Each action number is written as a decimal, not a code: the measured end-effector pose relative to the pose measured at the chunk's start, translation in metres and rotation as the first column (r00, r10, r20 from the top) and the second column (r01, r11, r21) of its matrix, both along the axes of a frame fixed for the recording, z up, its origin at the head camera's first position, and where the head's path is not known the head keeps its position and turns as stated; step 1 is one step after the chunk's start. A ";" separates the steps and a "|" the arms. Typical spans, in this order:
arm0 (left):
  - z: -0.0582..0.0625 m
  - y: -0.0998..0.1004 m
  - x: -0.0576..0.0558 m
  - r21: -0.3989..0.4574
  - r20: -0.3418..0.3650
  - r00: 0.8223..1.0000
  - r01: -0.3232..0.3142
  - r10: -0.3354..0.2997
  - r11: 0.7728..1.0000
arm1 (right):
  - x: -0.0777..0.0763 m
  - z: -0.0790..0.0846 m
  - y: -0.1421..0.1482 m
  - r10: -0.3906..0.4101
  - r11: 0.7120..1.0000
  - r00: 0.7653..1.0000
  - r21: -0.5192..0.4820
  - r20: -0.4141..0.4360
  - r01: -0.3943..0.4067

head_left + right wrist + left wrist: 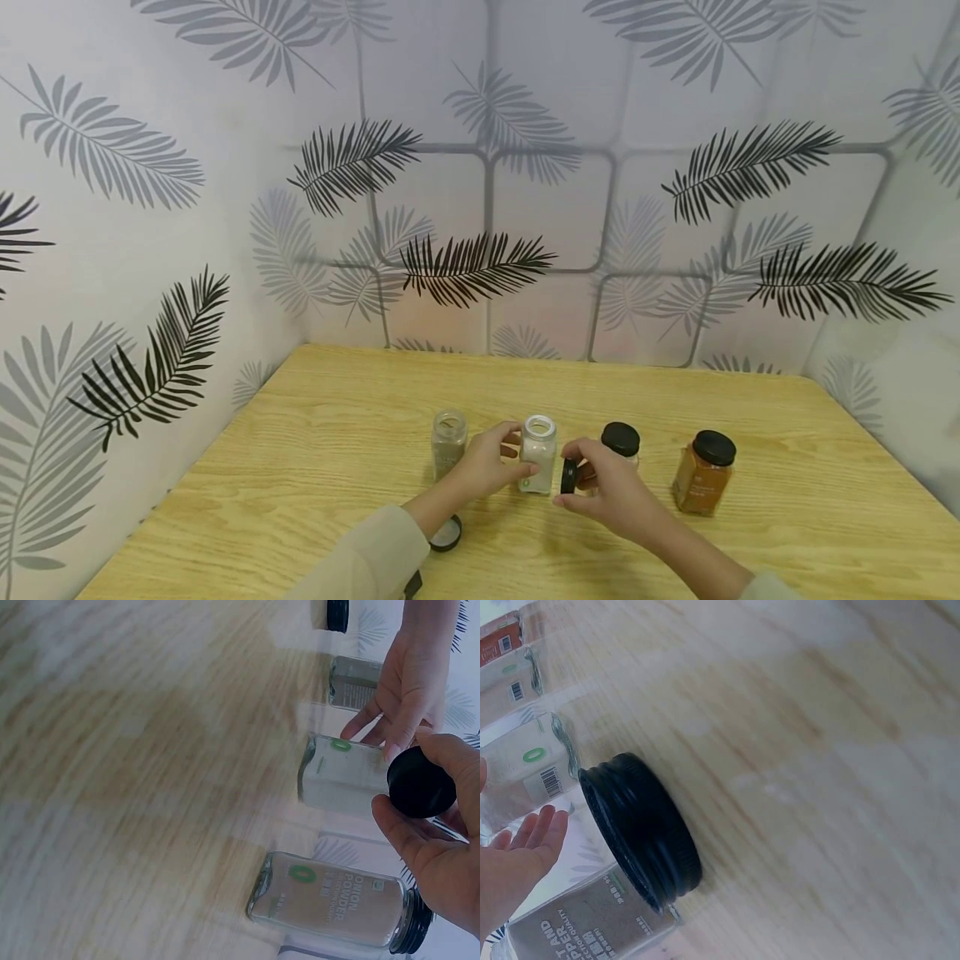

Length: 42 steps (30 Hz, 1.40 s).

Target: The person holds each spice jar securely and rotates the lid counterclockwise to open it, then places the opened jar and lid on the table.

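An uncapped glass jar of whitish powder (537, 468) stands upright on the table. At its left side is my left hand (489, 463), with the thumb over its front edge and the other fingers loosely extended, apparently off the glass. My right hand (611, 490) pinches a black lid (569, 477) on edge, just right of this jar. Left of my left hand stands another uncapped jar (448, 446) of grey-brown powder. A second black lid (446, 534) lies with its inside up near the left forearm; it looms large in the left wrist view.
A lidded jar labelled onion powder (326, 896) stands behind my right hand, partly hidden in the head view. Farther right is a lidded jar of orange-red powder (702, 483). The wooden table (360, 417) meets a leaf-patterned wall (540, 317) at the back.
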State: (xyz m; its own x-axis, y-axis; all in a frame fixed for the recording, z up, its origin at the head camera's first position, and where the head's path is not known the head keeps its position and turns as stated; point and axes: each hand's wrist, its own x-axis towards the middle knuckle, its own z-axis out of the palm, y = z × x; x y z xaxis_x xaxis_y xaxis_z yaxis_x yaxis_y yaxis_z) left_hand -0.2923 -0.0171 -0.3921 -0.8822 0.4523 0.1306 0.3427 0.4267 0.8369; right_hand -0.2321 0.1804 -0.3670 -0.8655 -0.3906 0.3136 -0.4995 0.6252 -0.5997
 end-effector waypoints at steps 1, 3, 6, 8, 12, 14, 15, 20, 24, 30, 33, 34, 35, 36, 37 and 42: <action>0.000 0.000 0.000 0.000 0.003 1.000 -0.002 0.002 1.000 | 0.000 -0.001 0.000 0.009 1.000 1.000 -0.011 0.010 -0.009; 0.000 0.000 -0.001 0.000 0.000 1.000 -0.003 0.003 1.000 | 0.001 -0.002 0.001 0.033 0.998 0.999 -0.047 0.039 -0.031; -0.001 0.000 -0.002 0.001 -0.003 1.000 -0.003 0.003 1.000 | 0.001 -0.004 0.001 0.072 0.992 0.992 -0.108 0.105 -0.060; -0.002 0.000 -0.002 0.002 -0.004 1.000 -0.002 0.002 1.000 | 0.001 -0.005 0.001 0.087 0.988 0.985 -0.138 0.150 -0.066; -0.001 -0.001 -0.002 0.004 -0.007 1.000 0.000 0.000 1.000 | 0.001 -0.007 0.001 0.095 0.990 0.981 -0.117 0.169 -0.075; -0.001 -0.001 -0.002 0.002 -0.009 1.000 0.002 -0.002 1.000 | 0.002 -0.009 0.000 0.085 0.993 0.982 -0.091 0.168 -0.070; -0.001 -0.001 -0.002 0.002 -0.010 1.000 0.003 -0.003 1.000 | 0.002 -0.010 0.000 0.082 0.994 0.982 -0.082 0.169 -0.069; 0.000 -0.001 -0.001 0.002 -0.013 1.000 0.012 -0.012 1.000 | 0.002 -0.017 -0.003 0.100 0.991 0.969 -0.105 0.228 -0.078; 0.000 -0.002 -0.001 -0.005 -0.018 1.000 0.016 -0.016 1.000 | 0.002 -0.021 -0.006 0.133 0.984 0.948 -0.152 0.290 -0.092; 0.000 -0.002 0.000 -0.013 -0.015 1.000 0.012 -0.012 1.000 | 0.005 -0.027 -0.012 0.122 0.985 0.934 -0.153 0.335 -0.074; 0.001 -0.003 0.001 -0.015 -0.013 1.000 0.012 -0.012 1.000 | 0.007 -0.030 -0.014 0.124 0.985 0.931 -0.153 0.345 -0.074; 0.001 -0.003 0.001 -0.016 -0.014 1.000 0.012 -0.013 1.000 | 0.007 -0.031 -0.015 0.125 0.985 0.930 -0.152 0.346 -0.075; 0.001 -0.003 0.002 -0.017 -0.014 1.000 0.013 -0.014 1.000 | 0.007 -0.032 -0.015 0.125 0.986 0.929 -0.152 0.347 -0.076; 0.001 -0.003 0.002 -0.017 -0.014 1.000 0.014 -0.014 1.000 | 0.007 -0.032 -0.016 0.123 0.986 0.930 -0.151 0.347 -0.075; 0.001 -0.004 0.002 -0.018 -0.014 1.000 0.014 -0.014 1.000 | 0.007 -0.033 -0.016 0.122 0.986 0.929 -0.151 0.349 -0.072; 0.000 -0.004 0.001 -0.019 -0.016 1.000 0.017 -0.017 1.000 | 0.008 -0.034 -0.018 0.117 0.986 0.927 -0.156 0.355 -0.065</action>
